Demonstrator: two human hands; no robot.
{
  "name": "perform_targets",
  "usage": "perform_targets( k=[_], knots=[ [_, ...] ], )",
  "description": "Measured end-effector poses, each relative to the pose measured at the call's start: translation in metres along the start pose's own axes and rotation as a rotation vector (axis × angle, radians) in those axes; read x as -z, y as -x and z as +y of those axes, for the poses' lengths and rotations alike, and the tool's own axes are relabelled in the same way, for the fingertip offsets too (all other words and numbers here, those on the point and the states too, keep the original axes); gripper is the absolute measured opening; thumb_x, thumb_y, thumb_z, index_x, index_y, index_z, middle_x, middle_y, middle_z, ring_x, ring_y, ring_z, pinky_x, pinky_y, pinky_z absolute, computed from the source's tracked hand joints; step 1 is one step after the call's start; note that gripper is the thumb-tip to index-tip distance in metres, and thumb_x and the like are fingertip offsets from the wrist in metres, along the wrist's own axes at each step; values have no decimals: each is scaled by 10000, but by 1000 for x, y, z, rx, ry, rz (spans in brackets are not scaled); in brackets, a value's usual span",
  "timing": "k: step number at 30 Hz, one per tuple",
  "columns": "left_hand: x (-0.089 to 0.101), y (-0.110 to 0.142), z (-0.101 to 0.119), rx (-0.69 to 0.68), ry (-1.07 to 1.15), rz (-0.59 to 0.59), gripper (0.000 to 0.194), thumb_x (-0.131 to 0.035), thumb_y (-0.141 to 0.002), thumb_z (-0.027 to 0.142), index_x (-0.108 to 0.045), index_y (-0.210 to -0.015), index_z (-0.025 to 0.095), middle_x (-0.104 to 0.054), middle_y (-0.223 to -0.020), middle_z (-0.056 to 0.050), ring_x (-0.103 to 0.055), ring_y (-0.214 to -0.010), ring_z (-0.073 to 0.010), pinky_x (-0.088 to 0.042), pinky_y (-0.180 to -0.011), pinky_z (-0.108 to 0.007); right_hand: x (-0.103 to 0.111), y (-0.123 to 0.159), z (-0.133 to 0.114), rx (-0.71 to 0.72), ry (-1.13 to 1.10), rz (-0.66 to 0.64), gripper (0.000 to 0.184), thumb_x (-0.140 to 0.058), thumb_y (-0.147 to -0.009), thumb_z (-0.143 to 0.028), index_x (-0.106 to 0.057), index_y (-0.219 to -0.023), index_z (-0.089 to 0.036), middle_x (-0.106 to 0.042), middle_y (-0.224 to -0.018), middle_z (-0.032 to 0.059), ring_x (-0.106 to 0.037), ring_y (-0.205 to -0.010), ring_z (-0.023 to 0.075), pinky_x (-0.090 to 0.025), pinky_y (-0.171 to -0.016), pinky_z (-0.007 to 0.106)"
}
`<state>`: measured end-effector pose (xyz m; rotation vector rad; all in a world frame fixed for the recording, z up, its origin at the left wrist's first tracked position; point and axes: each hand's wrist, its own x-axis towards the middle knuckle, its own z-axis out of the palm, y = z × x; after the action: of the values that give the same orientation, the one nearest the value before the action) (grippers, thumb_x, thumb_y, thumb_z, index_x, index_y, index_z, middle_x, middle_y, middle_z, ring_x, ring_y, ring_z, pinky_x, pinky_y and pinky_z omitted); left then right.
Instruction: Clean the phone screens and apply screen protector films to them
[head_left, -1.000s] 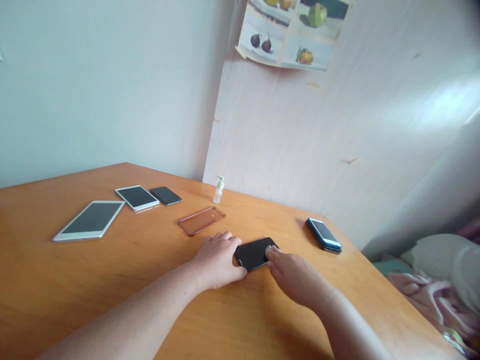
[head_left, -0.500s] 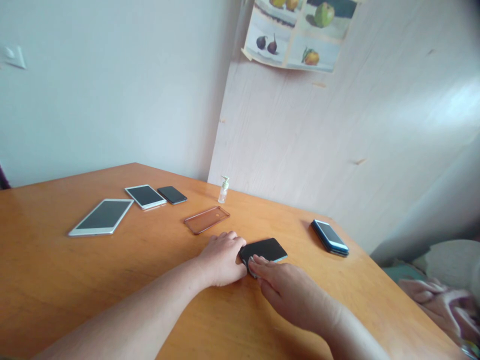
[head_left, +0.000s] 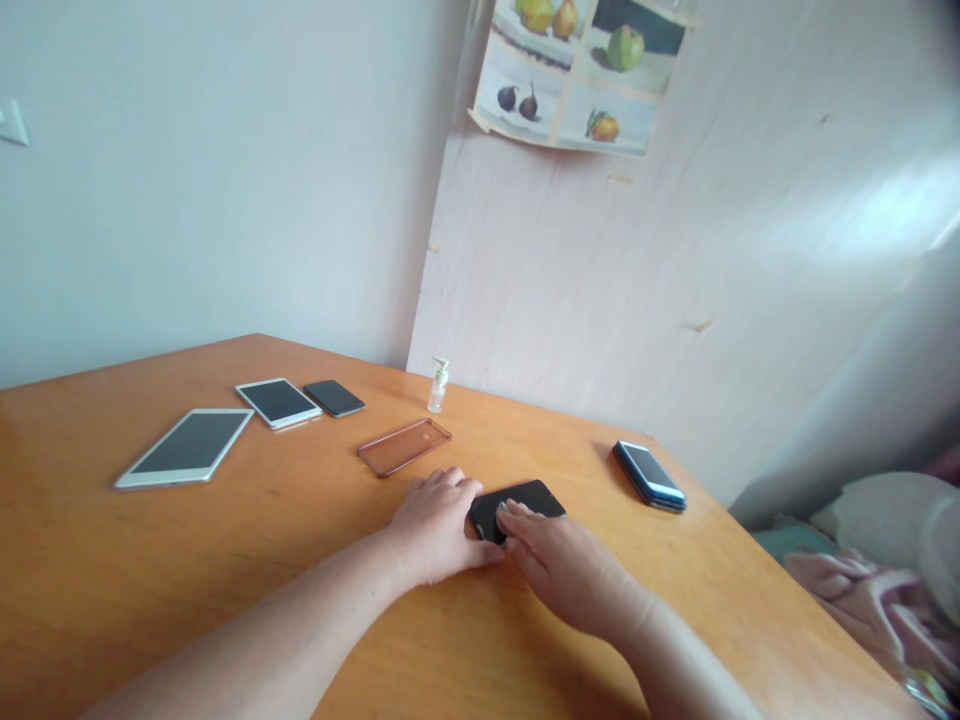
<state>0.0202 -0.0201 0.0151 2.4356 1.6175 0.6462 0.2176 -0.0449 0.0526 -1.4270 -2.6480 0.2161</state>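
Observation:
A black-screened smartphone (head_left: 529, 493) lies face up on the wooden table in front of me. My left hand (head_left: 439, 525) grips its left end, thumb at the near edge and fingers at the far edge. Across the screen, my right hand (head_left: 555, 560) presses with its fingers held together. A small pale bit shows at those fingertips; what lies under them is hidden. Just beyond my left hand is a clear brownish phone case (head_left: 405, 447). Behind that case stands a small transparent pump bottle (head_left: 438, 388).
To the left lie a white tablet (head_left: 187, 445), a second white-framed tablet (head_left: 277, 402) and a dark phone (head_left: 334, 398). A stack of phones (head_left: 650, 476) sits near the table's right edge. The wall (head_left: 337, 200) and a board with fruit pictures (head_left: 574, 75) border the far side.
My right fingers have slid from the phone's near left corner further up onto its screen. My left hand still grips the left end. The whole view has shifted slightly.

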Motion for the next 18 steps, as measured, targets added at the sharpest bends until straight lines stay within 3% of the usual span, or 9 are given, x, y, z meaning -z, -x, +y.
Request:
perform_targets(
  k=[4, 9, 11, 14, 18],
  knots=[
    [1, 0, 0, -7, -8, -21, 536, -692, -647, 628, -622, -1037, 267, -578, -1040, -68, -551, -1028, -306, -431, -860, -406, -8, -13, 38, -193, 17, 58, 410, -357, -948, -272, -602, -1252, -148, -557, -1368, 153, -541, -1243, 266, -407, -1013, 374],
    [1, 0, 1, -17, -4, -29, 505, -681, -679, 567, -615, -1078, 265, -575, -1056, -68, -544, -1047, -298, -423, -885, -399, -22, -32, 83, -216, -143, 118, 441, -409, -929, -295, -575, -1316, -166, -520, -1414, 111, -433, -1344, 241, -322, -1106, 383],
    [1, 1, 2, -21, -1, -30, 492, -679, -686, 548, -614, -1078, 259, -575, -1054, -68, -544, -1044, -295, -423, -889, -400, -24, -37, 87, -235, -185, 152, 446, -439, -918, -312, -573, -1322, -178, -542, -1396, 99, -427, -1344, 245, -316, -1103, 385],
    [3, 1, 3, -27, 2, -37, 436, -659, -711, 541, -624, -1045, 262, -571, -1053, -69, -543, -1040, -293, -429, -866, -392, -18, -36, 82, -234, -215, 164, 390, -451, -910, -305, -634, -1237, -197, -654, -1240, 90, -543, -1201, 239, -382, -1008, 351],
    [5, 1, 4, -20, 9, -52, 416, -662, -711, 542, -633, -1018, 263, -570, -1042, -71, -543, -1033, -292, -431, -855, -387, 4, -18, 74, -222, -170, 46, 289, -466, -891, -265, -706, -1047, -224, -723, -997, 69, -619, -966, 219, -412, -854, 298]
  ],
)
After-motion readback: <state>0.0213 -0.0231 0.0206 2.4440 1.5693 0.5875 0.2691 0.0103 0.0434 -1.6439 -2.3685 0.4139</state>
